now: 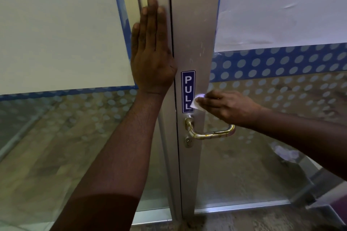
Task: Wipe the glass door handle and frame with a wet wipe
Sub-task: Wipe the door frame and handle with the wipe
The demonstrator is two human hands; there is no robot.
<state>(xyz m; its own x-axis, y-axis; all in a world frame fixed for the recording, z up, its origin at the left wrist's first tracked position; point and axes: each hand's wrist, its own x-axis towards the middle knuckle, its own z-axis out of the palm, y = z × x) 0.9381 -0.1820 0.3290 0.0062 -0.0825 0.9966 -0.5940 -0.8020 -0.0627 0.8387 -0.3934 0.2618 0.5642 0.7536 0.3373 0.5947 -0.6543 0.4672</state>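
A grey metal door frame runs upright through the middle, with a blue PULL sticker on it. Below the sticker sits a brass lever handle above a keyhole. My right hand presses a white wet wipe against the frame at the sticker's lower right edge, just above the handle. My left hand lies flat, fingers together and pointing up, on the neighbouring frame left of the door gap.
Glass panels with frosted dots and a blue band flank the frame. White paper sheets cover the upper glass on both sides. A floor shows through the lower glass.
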